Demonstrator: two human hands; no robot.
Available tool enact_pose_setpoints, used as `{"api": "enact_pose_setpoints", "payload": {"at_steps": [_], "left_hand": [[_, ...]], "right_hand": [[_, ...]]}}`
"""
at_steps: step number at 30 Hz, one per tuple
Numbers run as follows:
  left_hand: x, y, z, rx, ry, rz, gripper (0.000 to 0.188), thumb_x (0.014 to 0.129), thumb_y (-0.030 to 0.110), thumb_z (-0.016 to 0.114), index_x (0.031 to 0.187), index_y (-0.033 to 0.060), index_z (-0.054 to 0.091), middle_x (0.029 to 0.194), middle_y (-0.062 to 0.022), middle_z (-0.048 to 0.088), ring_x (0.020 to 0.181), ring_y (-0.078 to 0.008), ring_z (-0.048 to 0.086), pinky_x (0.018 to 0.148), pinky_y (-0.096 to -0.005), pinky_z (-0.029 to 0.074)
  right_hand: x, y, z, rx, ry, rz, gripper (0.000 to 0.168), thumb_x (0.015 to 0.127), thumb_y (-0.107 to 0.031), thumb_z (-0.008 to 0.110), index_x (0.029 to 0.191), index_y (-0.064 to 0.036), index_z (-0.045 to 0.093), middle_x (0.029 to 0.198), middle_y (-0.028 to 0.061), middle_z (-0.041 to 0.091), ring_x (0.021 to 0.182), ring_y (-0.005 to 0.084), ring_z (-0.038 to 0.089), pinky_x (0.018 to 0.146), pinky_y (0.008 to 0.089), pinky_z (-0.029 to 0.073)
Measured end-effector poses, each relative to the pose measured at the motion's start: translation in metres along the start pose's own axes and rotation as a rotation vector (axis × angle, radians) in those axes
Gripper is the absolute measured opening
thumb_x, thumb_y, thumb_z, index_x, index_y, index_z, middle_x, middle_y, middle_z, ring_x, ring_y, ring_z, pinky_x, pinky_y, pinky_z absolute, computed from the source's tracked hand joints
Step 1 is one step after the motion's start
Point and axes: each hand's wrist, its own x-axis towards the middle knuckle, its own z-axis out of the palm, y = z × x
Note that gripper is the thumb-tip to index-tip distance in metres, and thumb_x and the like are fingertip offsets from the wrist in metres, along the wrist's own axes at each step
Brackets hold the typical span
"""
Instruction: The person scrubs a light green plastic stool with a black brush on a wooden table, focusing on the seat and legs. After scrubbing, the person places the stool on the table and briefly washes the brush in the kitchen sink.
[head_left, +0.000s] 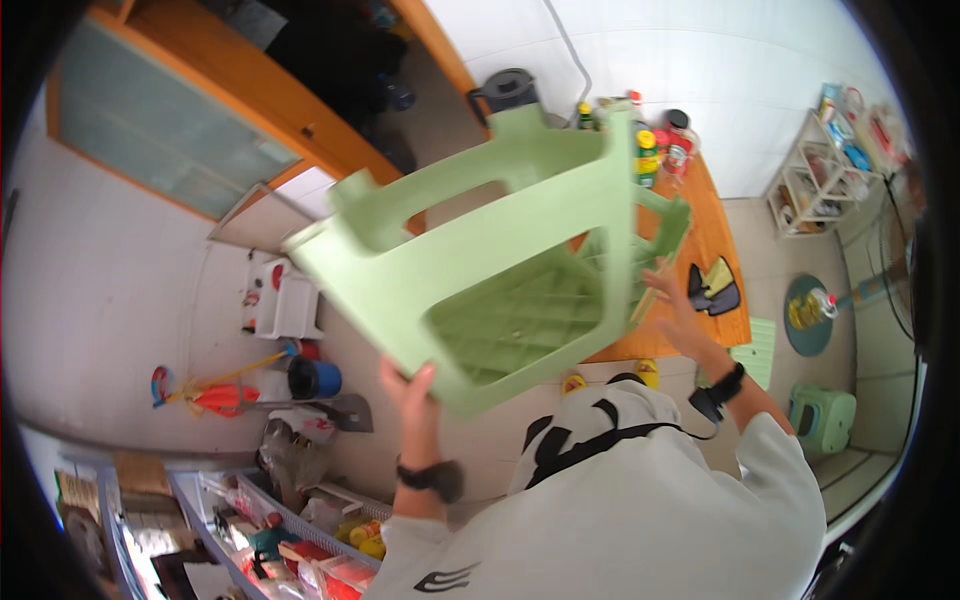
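A light green plastic stool (480, 255) is held up in front of me, tilted, with its ribbed underside and legs showing. My left hand (411, 390) grips its lower left corner, thumb on the near face. My right hand (675, 307) is raised beside the stool's right side with its fingers spread, and it seems to hold nothing. Behind that hand, a second light green plastic piece (667, 232) with ribs stands on the wooden table (694, 202), partly hidden by the stool. A dark grey and yellow cloth (715, 286) lies on the table to the right.
Sauce bottles (646, 159) and a dark pitcher (510, 90) stand at the table's far side. Another green stool (823, 418) is on the floor at right, near a round mat with an oil bottle (806, 309). A wire-sided shelf (300, 525), a blue bin (315, 377) and a dustpan (351, 412) are at left.
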Motion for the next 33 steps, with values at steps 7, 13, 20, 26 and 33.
{"api": "enact_pose_setpoints", "payload": {"at_steps": [7, 13, 20, 26, 33], "left_hand": [[0.022, -0.031, 0.099, -0.105, -0.407, -0.007, 0.053, 0.077, 0.010, 0.075, 0.122, -0.0041, 0.052, 0.111, -0.0103, 0.063, 0.101, -0.0176, 0.060, 0.089, -0.0319, 0.047], [0.018, -0.041, 0.163, -0.158, -0.585, -0.142, 0.050, 0.079, 0.008, 0.073, 0.123, -0.0037, 0.052, 0.111, -0.0116, 0.063, 0.100, -0.0171, 0.061, 0.087, -0.0310, 0.049], [-0.002, -0.058, 0.233, -0.096, -0.785, -0.109, 0.045, 0.085, 0.012, 0.071, 0.122, -0.0031, 0.051, 0.109, -0.0089, 0.061, 0.098, -0.0139, 0.059, 0.085, -0.0283, 0.048], [-0.034, -0.073, 0.306, -0.101, -1.030, -0.096, 0.052, 0.088, 0.018, 0.069, 0.129, -0.0048, 0.045, 0.116, -0.0126, 0.059, 0.104, -0.0170, 0.057, 0.090, -0.0303, 0.046], [-0.074, -0.079, 0.370, 0.246, -1.445, 0.530, 0.074, 0.090, 0.030, 0.065, 0.146, -0.0029, 0.030, 0.138, -0.0226, 0.045, 0.128, -0.0358, 0.042, 0.112, -0.0443, 0.024]], "right_hand": [[-0.021, -0.010, -0.047, 0.280, 0.141, 0.035, 0.092, 0.080, -0.051, 0.072, 0.146, -0.003, 0.030, 0.145, 0.0141, 0.041, 0.132, 0.0266, 0.041, 0.109, 0.0406, 0.033], [-0.075, -0.028, -0.085, -0.062, 0.271, 0.043, 0.101, 0.071, -0.039, 0.082, 0.147, 0.000, 0.028, 0.142, 0.0194, 0.043, 0.132, 0.0274, 0.042, 0.109, 0.0397, 0.034], [-0.143, -0.044, -0.104, 0.073, 0.542, 0.174, 0.079, 0.070, -0.032, 0.084, 0.128, 0.003, 0.044, 0.120, 0.0124, 0.055, 0.111, 0.0212, 0.054, 0.096, 0.0351, 0.044], [-0.201, -0.012, -0.111, 0.367, 0.907, 0.366, 0.058, 0.088, -0.048, 0.060, 0.117, 0.001, 0.051, 0.105, 0.0110, 0.060, 0.095, 0.0172, 0.058, 0.085, 0.0309, 0.047], [-0.280, 0.023, -0.101, 0.813, 1.086, 0.556, 0.051, 0.089, -0.045, 0.056, 0.113, 0.000, 0.052, 0.108, 0.0119, 0.061, 0.097, 0.0210, 0.060, 0.087, 0.0347, 0.049]]}}
